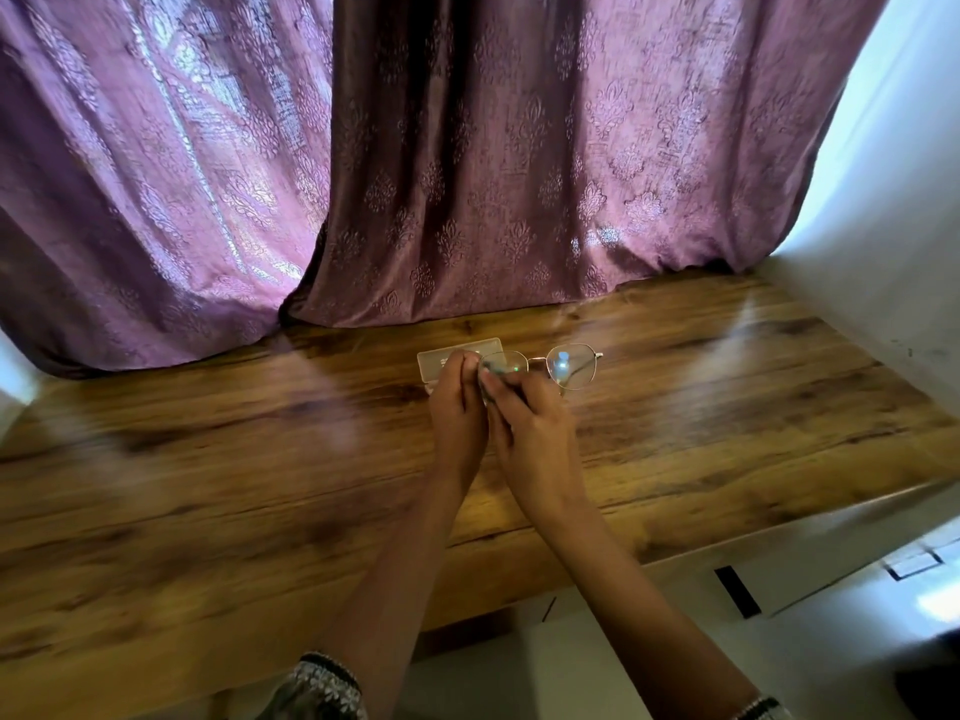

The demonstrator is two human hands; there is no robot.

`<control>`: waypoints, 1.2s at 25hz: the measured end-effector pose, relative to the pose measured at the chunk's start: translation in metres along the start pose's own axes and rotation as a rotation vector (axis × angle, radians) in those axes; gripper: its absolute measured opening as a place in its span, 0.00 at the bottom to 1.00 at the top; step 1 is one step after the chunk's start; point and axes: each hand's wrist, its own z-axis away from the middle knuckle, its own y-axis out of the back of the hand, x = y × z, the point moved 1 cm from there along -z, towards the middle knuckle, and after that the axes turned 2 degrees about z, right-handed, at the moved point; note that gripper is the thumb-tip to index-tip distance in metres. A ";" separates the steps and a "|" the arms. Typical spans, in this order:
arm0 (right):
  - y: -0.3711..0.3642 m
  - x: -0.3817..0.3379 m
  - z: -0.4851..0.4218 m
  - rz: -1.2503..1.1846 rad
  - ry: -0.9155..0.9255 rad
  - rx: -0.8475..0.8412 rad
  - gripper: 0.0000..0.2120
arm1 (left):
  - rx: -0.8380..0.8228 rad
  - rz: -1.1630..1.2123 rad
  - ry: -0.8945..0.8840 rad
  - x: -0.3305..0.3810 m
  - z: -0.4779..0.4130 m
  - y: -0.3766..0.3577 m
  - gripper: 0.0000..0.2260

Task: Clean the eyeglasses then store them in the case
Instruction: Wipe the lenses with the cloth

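Thin gold-rimmed eyeglasses (566,367) are held above the wooden table (208,459), lenses facing me. My left hand (458,407) pinches the left lens rim from the left side. My right hand (532,423) grips the same lens from the right, with what looks like a small grey cloth (491,389) pressed between its fingers and the lens. The right lens sticks out free to the right. A pale, translucent glasses case (441,358) lies flat on the table just behind my left hand, partly hidden by it.
A purple patterned curtain (467,174) hangs down onto the table's far edge. A white wall (883,252) borders the table on the right. The table's near edge runs diagonally at lower right, with white floor (597,641) below.
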 end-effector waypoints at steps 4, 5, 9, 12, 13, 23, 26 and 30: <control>0.010 0.012 -0.001 -0.002 -0.014 -0.009 0.14 | 0.041 -0.049 0.023 -0.003 -0.003 0.003 0.11; 0.012 0.013 -0.007 0.006 -0.039 0.016 0.14 | 0.035 -0.049 0.011 -0.003 -0.002 0.002 0.12; 0.005 -0.002 -0.019 0.055 -0.054 0.046 0.13 | 0.017 -0.019 -0.016 -0.002 0.000 0.001 0.11; 0.001 -0.002 -0.003 0.063 0.021 -0.036 0.12 | 0.038 -0.016 0.020 -0.003 -0.002 0.002 0.11; 0.004 0.001 0.001 0.055 0.021 -0.058 0.13 | 0.051 -0.029 0.034 -0.003 -0.002 0.002 0.11; 0.004 0.000 -0.015 0.078 -0.001 -0.025 0.11 | 0.051 -0.063 -0.001 0.000 -0.003 -0.001 0.11; 0.007 0.009 0.003 0.056 0.010 -0.071 0.13 | 0.071 -0.074 0.031 0.000 -0.004 -0.001 0.11; 0.012 0.018 -0.015 0.032 -0.059 0.001 0.14 | 0.063 -0.082 0.006 0.002 -0.002 -0.004 0.11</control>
